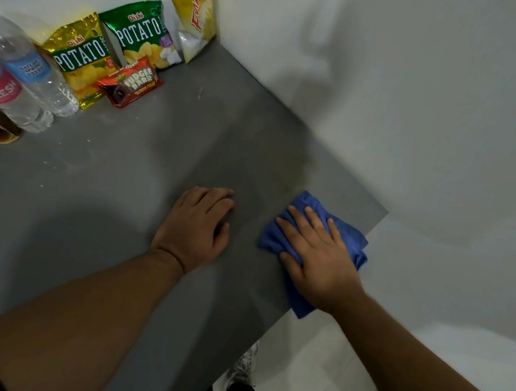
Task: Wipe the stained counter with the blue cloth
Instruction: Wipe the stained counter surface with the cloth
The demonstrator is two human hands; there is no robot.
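Grey counter, my right hand pressing flat, fingers spread, on blue cloth; left hand rests palm-down, fingertips curled

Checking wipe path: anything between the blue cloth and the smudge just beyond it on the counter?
Nothing visible. Right hand presses the blue cloth; bare counter up to the smudge. Left hand rests to the side.

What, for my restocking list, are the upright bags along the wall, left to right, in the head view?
Gold Potato chips bag, green Potato chips bag, yellow Funky bag. Fudgee Barr pack omitted: it overlaps two bags.
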